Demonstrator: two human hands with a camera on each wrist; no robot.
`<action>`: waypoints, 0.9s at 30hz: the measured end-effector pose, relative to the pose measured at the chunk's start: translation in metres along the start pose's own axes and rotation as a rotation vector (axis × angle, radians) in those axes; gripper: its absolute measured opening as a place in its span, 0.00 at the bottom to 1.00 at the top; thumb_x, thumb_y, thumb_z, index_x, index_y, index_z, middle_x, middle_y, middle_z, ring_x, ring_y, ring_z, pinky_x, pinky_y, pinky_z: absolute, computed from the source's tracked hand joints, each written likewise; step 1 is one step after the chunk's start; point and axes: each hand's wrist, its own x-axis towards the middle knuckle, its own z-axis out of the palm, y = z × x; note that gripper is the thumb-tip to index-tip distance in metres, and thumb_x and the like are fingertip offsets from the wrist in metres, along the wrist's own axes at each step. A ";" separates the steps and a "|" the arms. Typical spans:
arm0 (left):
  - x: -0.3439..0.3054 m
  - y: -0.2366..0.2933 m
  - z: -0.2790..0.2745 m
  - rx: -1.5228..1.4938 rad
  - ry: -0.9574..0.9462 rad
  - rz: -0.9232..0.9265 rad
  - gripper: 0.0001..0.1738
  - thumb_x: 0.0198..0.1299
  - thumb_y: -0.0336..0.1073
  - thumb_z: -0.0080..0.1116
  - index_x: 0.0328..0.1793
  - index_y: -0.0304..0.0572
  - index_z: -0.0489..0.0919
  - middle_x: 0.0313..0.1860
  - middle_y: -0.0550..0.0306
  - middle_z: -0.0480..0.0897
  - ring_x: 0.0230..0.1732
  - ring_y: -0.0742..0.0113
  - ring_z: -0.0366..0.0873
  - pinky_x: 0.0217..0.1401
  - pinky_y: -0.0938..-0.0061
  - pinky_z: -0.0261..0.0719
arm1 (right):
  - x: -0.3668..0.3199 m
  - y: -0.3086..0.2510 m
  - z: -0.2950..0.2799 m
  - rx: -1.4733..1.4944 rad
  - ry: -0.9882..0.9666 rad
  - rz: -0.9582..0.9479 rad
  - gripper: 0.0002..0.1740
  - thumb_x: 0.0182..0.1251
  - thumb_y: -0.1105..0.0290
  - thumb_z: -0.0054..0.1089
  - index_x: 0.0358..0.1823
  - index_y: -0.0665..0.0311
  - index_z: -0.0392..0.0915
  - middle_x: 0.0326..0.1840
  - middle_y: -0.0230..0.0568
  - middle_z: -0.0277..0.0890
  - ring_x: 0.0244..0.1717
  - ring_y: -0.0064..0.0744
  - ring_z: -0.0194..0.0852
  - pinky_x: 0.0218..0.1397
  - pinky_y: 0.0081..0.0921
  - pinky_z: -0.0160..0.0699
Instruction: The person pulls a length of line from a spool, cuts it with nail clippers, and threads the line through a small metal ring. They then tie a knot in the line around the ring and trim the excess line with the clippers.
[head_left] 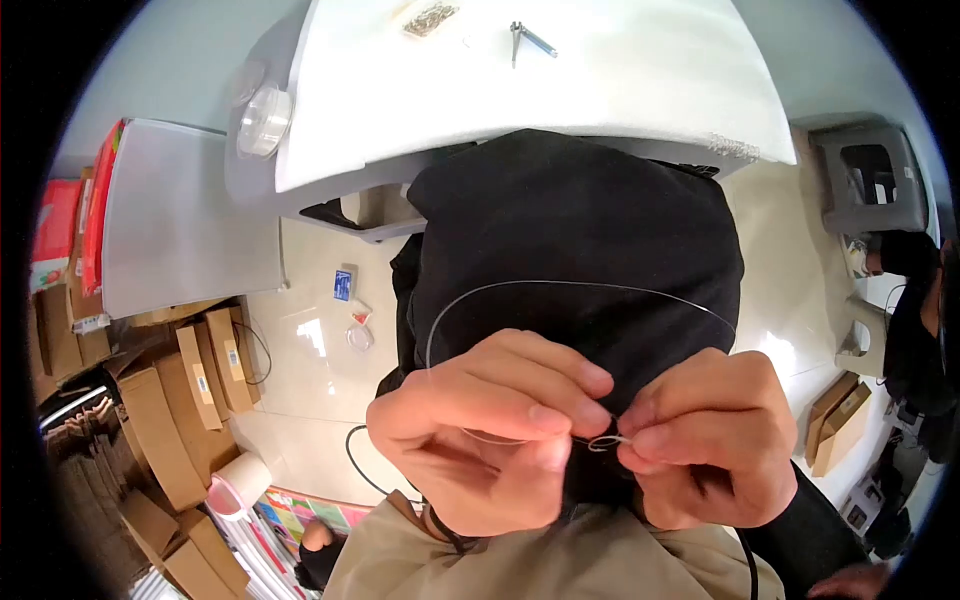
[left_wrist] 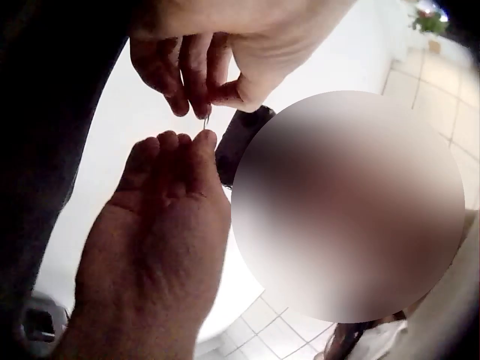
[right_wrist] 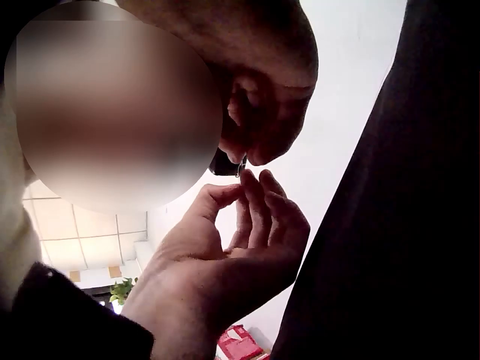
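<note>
In the head view, the left hand (head_left: 480,430) pinches a thin wire-like strand (head_left: 560,283) between thumb and forefinger. The strand arcs from that hand over the black cloth on the lap towards the right hand (head_left: 710,437). The right hand's thumb and fingertips pinch the end of a small loop (head_left: 603,442) lying between the hands, whose fingertips are close together. In the left wrist view, a short thin piece (left_wrist: 206,121) shows between the fingertips of the left hand (left_wrist: 157,225) and the right hand. Fingers partly hide the loop in the right wrist view.
A white table (head_left: 640,90) stands ahead, holding nail clippers (head_left: 533,41) and a small container of metal bits (head_left: 431,20). Clear round tubs (head_left: 265,121) sit left of it. Cardboard boxes (head_left: 165,430) fill the left side; grey stools (head_left: 872,180) stand at right. Another person is at right.
</note>
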 end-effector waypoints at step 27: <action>0.014 0.016 -0.006 0.295 -0.485 -0.155 0.09 0.37 0.15 0.59 0.28 0.28 0.77 0.25 0.46 0.80 0.26 0.60 0.80 0.30 0.76 0.76 | 0.000 0.010 -0.021 0.083 -0.137 -0.001 0.08 0.55 0.75 0.58 0.29 0.71 0.68 0.26 0.47 0.67 0.19 0.21 0.62 0.21 0.12 0.61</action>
